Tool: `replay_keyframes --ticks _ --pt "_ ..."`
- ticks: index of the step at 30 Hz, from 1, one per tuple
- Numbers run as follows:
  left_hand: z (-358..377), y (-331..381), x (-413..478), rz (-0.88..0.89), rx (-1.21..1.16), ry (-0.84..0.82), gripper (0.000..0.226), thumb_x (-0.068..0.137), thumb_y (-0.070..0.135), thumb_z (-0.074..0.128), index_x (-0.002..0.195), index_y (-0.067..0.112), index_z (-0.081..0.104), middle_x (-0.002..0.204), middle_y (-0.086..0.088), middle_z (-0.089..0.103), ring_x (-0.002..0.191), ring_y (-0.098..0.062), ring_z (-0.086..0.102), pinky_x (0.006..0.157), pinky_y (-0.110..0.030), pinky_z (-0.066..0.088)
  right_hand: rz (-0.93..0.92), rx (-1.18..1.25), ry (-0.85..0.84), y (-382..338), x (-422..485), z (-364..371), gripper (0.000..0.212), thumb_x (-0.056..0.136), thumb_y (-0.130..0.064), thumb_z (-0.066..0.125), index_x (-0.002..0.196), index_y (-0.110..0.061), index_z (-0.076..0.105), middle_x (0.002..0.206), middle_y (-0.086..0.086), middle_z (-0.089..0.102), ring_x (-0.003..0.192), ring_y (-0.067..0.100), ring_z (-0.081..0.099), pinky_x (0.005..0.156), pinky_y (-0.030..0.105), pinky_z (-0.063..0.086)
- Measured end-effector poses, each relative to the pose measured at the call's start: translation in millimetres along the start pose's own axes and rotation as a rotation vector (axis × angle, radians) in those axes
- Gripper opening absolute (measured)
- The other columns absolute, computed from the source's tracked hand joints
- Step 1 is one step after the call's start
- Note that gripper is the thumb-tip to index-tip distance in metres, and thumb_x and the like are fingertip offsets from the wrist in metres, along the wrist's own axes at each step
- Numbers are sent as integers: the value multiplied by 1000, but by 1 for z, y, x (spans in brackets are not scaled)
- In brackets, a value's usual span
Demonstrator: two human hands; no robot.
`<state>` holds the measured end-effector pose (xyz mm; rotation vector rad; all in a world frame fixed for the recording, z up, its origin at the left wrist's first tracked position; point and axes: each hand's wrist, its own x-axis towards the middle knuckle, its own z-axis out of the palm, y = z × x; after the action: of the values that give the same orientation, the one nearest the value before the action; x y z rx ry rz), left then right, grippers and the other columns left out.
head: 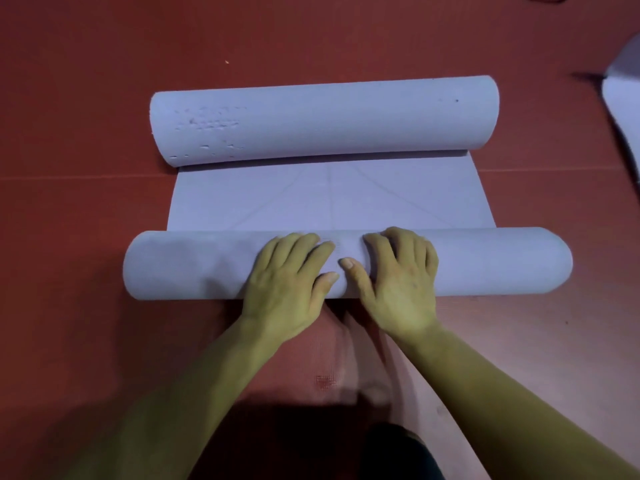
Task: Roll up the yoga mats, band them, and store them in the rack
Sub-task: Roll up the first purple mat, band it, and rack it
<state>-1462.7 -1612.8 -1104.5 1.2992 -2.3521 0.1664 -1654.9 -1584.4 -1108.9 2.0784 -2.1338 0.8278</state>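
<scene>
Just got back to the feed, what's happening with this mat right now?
A person is rolling up a pale blue yoga mat on the red floor. The left hand and right hand press side by side on the near roll. The far roll is curled up too, with flat mat between them.

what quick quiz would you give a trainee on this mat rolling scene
1. True or false: the left hand and right hand both rest on the near roll.
2. The far roll is: A banded, B unbanded on the floor, C in a rack?
3. Fill in: between the rolls, the mat's middle lies ___ on the red floor.
Key: 1 true; 2 B; 3 flat.
</scene>
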Motion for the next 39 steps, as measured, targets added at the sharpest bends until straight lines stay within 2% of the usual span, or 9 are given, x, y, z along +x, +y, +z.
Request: replay_keyframes --ticks 5,8,12,19,22,26,30,35,39 --pt "9 -3 8 10 47 21 38 102 37 49 127 13 67 128 -9 63 115 -34 58 104 -48 44 12 2 -44 1 15 -1 51 97 -59 50 119 -16 66 120 6 57 114 26 48 106 45 33" --pt "13 -8 17 22 55 38 36 102 35 49 124 13 68 126 -10 64 111 -35 60 101 -49 46 11 12 -45 2 9 -2 56 93 -63 55 125 -19 64 128 8 50 121 27 46 111 49 28" --pt "14 -13 28 18 51 28 36 101 34 48 121 13 68 124 -8 66 108 -34 62 98 -48 47 -12 -9 -54 4 3 4 57 93 -63 56 128 -18 63 130 9 50 128 34 48 115 56 25" --pt "17 -15 29 -5 43 59 40 102 38 47 123 12 68 128 -11 65 116 -35 60 104 -50 45 -34 -42 -66 7 30 7 56 98 -63 46 125 -18 66 123 8 57 120 30 52 111 50 30" --pt "22 -17 30 -5 80 68 37 102 38 49 122 14 69 128 -9 65 114 -35 60 102 -49 45 -5 -32 -79 5 33 6 58 97 -65 45 127 -19 64 126 8 54 122 28 48 113 48 24" --pt "25 -20 40 -7 110 60 35 100 36 49 121 15 69 126 -7 65 112 -34 60 100 -48 46 28 -57 -58 6 29 8 61 96 -64 46 131 -15 59 131 8 47 126 29 43 116 52 22" --pt "24 -26 54 -15 73 15 40 102 39 43 121 15 68 124 -7 66 109 -33 61 98 -47 45 11 -98 -60 7 40 14 58 99 -61 42 126 -14 60 126 9 53 124 32 47 115 53 24" --pt "23 -30 52 -29 106 30 45 103 45 43 128 16 66 128 -12 63 119 -34 59 112 -52 35 9 -118 -72 10 58 19 59 101 -61 37 125 -14 62 123 8 56 121 30 51 115 52 27" --pt "29 -30 51 -15 113 37 48 106 46 36 126 16 67 128 -12 63 119 -34 59 114 -51 32 26 -102 -77 10 65 18 62 100 -62 38 128 -11 61 125 9 56 122 30 49 111 51 31"
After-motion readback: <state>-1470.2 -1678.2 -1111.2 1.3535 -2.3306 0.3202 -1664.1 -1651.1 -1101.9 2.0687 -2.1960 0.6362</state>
